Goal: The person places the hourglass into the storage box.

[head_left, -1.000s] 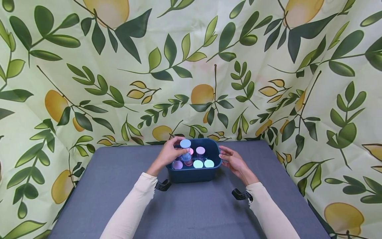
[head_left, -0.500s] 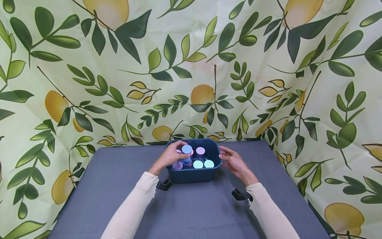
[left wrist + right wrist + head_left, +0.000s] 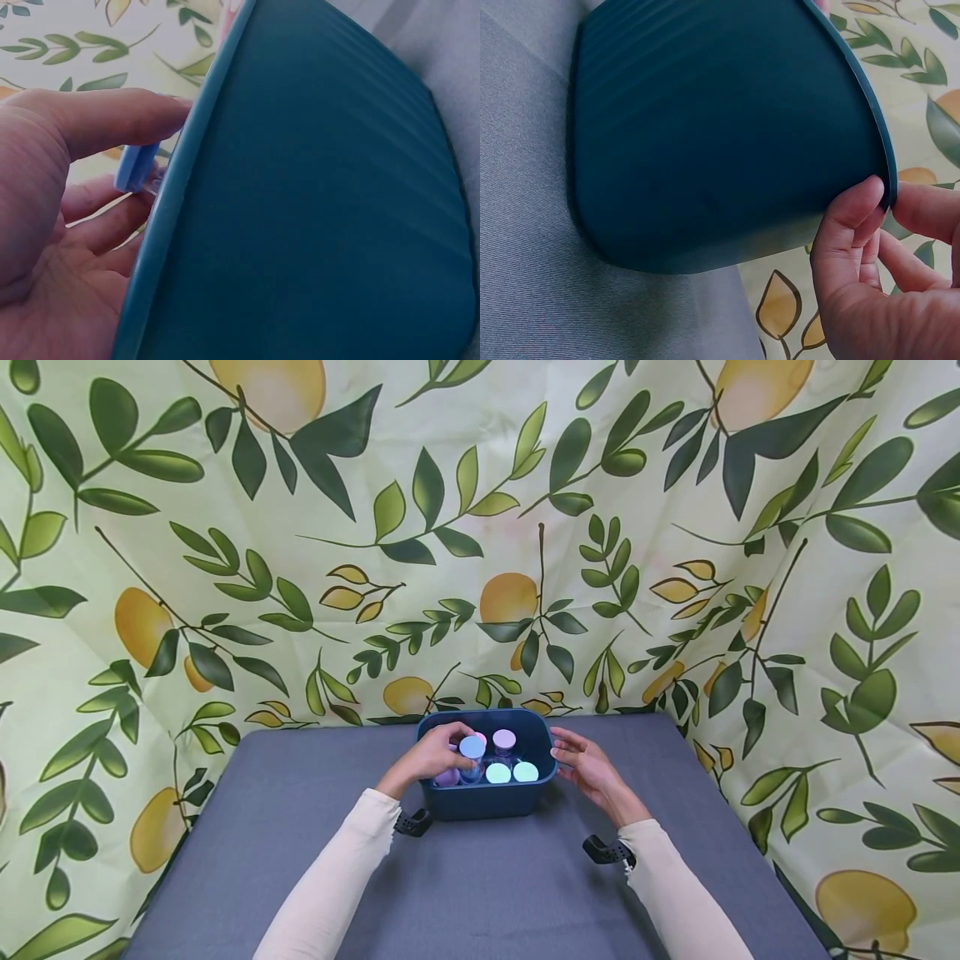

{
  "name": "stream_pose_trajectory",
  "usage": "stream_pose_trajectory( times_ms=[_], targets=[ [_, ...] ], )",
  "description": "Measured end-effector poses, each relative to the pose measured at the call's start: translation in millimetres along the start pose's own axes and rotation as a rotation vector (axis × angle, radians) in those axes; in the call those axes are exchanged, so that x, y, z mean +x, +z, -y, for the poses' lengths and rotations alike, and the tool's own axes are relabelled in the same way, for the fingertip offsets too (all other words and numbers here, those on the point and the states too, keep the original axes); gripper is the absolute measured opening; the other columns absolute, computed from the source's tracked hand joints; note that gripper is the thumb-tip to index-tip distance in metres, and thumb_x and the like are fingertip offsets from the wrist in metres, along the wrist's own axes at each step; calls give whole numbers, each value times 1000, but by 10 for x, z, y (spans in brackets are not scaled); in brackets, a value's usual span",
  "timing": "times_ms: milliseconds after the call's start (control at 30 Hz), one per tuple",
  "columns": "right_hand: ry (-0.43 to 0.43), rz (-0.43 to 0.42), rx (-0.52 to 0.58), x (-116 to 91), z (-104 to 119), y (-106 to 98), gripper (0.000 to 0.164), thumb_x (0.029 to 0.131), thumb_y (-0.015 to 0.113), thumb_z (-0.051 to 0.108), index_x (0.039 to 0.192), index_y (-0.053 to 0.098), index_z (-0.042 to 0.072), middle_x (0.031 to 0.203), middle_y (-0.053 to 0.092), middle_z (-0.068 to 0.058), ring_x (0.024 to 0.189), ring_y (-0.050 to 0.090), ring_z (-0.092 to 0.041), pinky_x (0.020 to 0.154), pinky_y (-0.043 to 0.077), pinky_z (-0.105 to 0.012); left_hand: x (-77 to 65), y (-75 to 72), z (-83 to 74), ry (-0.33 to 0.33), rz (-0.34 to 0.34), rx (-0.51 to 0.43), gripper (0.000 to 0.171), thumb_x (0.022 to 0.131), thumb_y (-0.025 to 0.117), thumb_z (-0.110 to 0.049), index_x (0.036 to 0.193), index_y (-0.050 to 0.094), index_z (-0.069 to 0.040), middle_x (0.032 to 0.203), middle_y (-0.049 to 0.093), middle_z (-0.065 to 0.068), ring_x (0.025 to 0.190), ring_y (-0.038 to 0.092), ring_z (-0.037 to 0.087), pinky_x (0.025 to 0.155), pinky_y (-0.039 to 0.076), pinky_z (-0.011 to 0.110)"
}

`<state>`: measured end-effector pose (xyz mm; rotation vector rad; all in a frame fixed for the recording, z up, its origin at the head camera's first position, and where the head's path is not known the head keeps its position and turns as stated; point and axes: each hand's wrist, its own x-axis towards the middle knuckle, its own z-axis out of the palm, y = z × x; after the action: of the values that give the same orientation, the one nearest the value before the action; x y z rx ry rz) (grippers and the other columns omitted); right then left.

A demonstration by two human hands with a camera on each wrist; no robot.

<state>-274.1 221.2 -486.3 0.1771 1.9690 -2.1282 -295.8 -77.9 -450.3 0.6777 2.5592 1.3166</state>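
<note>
A dark blue-teal plastic bin stands near the back of the table with several small clear jars inside. My left hand reaches over the bin's left side and holds a blue-lidded jar between thumb and fingers, its lower part down among the others. In the left wrist view, the blue lid shows just behind the bin's rim. My right hand pinches the rim at the right end, its thumb outside the wall. Around the held jar are mint-lidded jars, a lilac-lidded jar and a partly covered pink lid.
A grey cloth covers the table. Close behind the bin hangs a lemon-and-leaf patterned fabric, which also runs along both sides. Each wrist wears a black band.
My left hand has lowered the blue-lidded jar into the bin, moving slightly right and toward the front. The right hand stays at the bin's right rim.
</note>
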Motion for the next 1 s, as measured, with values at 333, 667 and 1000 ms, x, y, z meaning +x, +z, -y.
stream_pose_trajectory(
  times_ms=[333, 667, 1000],
  targets=[
    [-10, 3, -5, 7, -14, -4, 53, 97, 58, 8, 147, 43, 11, 107, 54, 0, 90, 59, -13, 77, 54, -25, 20, 24, 6, -11, 67, 61, 38, 74, 83, -6, 108, 64, -8, 103, 67, 7, 95, 62, 20, 84, 53, 32],
    [-8, -5, -6, 5, -5, -3, 53, 96, 60, 9, 147, 44, 11, 109, 54, -1, 92, 59, -14, 77, 55, -25, 41, 19, 1, -44, 138, 123, 39, 76, 82, -7, 109, 63, -7, 106, 67, 6, 101, 62, 22, 92, 53, 39],
    [-6, -4, 5, 0, -2, 7, 53, 96, 59, 8, 147, 43, 11, 106, 54, 1, 90, 58, -12, 76, 54, -25, 50, 45, -32, -54, 192, 199, 38, 75, 81, -3, 108, 63, -7, 107, 66, 7, 96, 57, 19, 92, 50, 37]
  ],
)
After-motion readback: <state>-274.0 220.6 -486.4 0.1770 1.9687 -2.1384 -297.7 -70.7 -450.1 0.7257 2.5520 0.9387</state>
